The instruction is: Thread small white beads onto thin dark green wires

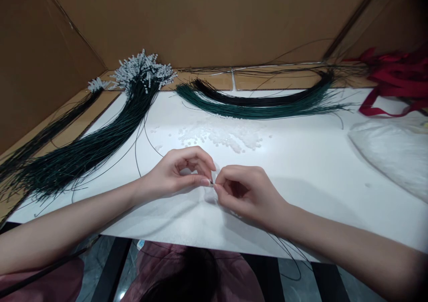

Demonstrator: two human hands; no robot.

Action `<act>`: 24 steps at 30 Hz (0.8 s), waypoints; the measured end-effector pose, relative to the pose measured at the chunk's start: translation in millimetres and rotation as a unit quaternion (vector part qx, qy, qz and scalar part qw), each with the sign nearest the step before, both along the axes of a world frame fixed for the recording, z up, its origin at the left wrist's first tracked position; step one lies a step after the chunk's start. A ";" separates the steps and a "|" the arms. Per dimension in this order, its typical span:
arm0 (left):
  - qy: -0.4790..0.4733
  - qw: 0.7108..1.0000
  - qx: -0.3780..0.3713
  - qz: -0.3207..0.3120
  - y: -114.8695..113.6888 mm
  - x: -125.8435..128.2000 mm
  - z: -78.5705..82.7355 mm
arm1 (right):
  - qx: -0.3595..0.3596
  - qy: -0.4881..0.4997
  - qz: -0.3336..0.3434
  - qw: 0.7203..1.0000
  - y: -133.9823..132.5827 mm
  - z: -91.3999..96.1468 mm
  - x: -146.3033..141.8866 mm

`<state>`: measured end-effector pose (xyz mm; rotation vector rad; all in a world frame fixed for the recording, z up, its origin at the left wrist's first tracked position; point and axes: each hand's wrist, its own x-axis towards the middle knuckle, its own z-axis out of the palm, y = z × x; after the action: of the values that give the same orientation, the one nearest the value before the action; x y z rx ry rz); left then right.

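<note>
My left hand and my right hand meet fingertip to fingertip above the front half of the white board. Between my left thumb and forefinger is pinched a tiny pale piece that looks like a white bead. A short dark bit like a wire end shows in the gap, where my right thumb and forefinger are pressed together; most of it is hidden by the fingers. Beyond both hands, loose whitish beads lie scattered. Thin dark wires loop out below my right forearm over the board's front edge.
A big bundle of dark green wires with white beaded tips lies left, beside a smaller bundle. Behind the beads are bare green and black wires. Right are red ribbon and a clear plastic bag. Cardboard walls enclose the board.
</note>
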<state>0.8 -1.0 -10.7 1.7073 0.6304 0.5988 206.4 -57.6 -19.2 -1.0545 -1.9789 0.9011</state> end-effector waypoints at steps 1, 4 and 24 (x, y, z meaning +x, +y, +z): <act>0.000 1.000 0.000 0.000 -0.1 0.1 -0.2 | -0.001 -0.001 0.000 1.000 -0.1 -0.1 -0.1; 0.000 1.000 0.000 -0.001 0.1 0.8 -0.7 | -0.002 -0.002 0.000 1.000 0.2 -0.6 -0.5; 0.006 1.000 0.002 -0.001 -0.1 1.3 0.7 | 0.000 -0.003 0.004 1.000 0.7 0.4 -0.3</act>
<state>2.1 -1.1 -10.1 1.7165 0.6358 0.5896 206.2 -56.9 -18.9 -1.0518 -1.9888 0.9041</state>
